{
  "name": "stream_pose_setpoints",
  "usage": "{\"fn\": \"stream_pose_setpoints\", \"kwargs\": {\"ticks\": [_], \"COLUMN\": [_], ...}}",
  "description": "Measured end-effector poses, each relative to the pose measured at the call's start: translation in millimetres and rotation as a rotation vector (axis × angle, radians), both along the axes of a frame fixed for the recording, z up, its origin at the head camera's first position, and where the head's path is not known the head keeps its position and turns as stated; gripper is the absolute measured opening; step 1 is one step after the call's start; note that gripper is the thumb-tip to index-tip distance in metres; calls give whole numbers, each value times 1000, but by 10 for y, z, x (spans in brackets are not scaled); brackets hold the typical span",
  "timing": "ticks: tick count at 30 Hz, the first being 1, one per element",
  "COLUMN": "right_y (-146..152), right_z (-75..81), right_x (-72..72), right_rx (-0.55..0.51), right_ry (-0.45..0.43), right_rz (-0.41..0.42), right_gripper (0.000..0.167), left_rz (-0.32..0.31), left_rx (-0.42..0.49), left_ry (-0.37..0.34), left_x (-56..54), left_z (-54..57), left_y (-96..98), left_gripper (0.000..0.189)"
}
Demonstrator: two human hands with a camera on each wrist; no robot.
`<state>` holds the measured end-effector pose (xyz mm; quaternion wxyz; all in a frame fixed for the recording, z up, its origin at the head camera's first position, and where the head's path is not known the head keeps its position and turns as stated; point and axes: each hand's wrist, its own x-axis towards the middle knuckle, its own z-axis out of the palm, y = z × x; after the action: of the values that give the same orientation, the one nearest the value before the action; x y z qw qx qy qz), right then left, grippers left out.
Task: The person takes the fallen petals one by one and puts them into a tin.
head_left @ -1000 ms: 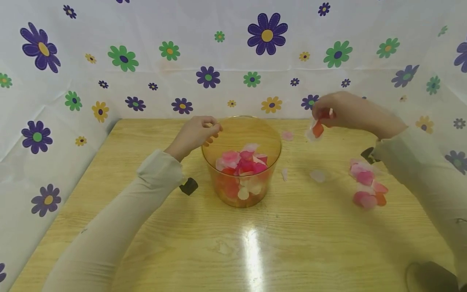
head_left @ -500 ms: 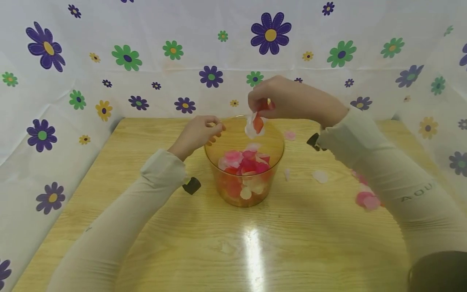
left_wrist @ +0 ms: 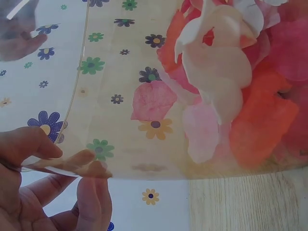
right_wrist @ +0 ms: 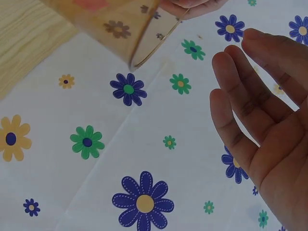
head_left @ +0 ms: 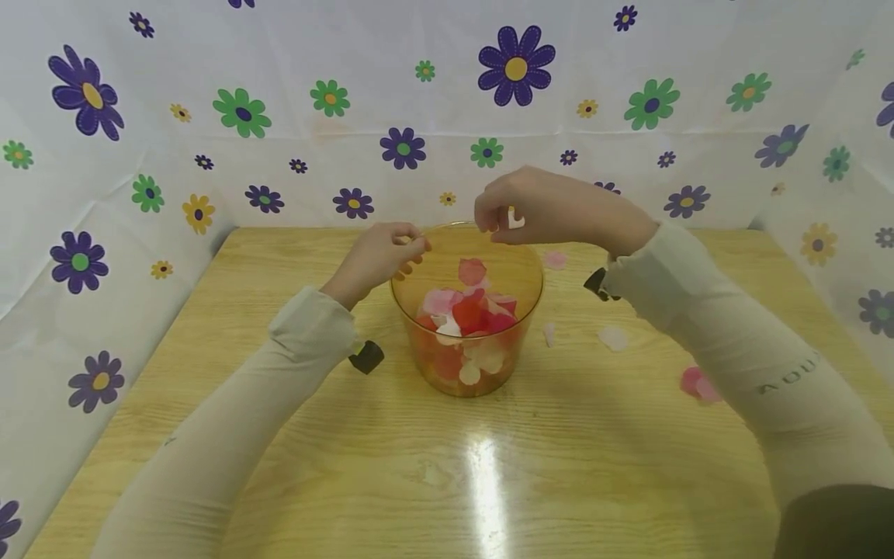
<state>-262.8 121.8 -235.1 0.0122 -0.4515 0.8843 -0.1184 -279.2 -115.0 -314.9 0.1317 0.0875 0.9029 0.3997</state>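
A clear amber bucket [head_left: 464, 365] stands upright on the table, part filled with pink, red and white flower petals [head_left: 469, 310]. My left hand [head_left: 380, 260] pinches its left rim, thumb on one side and fingertips on the other, as the left wrist view shows. Above the back of the rim is my right hand [head_left: 534, 206], its fingers loosely bent and holding nothing. In the right wrist view the right hand [right_wrist: 269, 110] has its fingers apart from each other. One pink petal [left_wrist: 154, 100] lies against the inner wall, away from the pile.
Loose petals lie on the wooden table [head_left: 391, 466] right of the bucket: a white petal [head_left: 614, 338], a pale petal [head_left: 549, 335] and a pink petal [head_left: 555, 260]. Farther right, pink petals [head_left: 698, 383] are partly hidden by the right sleeve. A flower-print cloth [head_left: 293, 46] hangs behind.
My right hand moved left from beside the bucket to above it, carrying red and white petals. It let them go, and they now lie in the bucket. My left hand stayed at the rim.
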Motion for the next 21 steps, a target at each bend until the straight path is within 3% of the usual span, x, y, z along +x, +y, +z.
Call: {"fn": "stream_pose_setpoints", "kwargs": {"ticks": [5,11,17,21], "right_y": [399,1125,1872,2214], "right_z": [-139,-400,-818,-1148], "right_x": [36,150,266,305], "right_rx": [22,109,243,214], "right_ry": [-10,-55,-57,-128], "right_rz": [-91,-226,-397,-453], "right_gripper": [9,16,26,31], "left_rz": [-7,-7,-11,-13], "left_rx": [2,-1,-4,-1], "left_ry": [6,6,13,10], "left_x": [-7,-3,-4,-12], "left_z": [-14,-13,-10,-13], "left_y": [25,15,21,19], "left_gripper": [32,33,32,32]}}
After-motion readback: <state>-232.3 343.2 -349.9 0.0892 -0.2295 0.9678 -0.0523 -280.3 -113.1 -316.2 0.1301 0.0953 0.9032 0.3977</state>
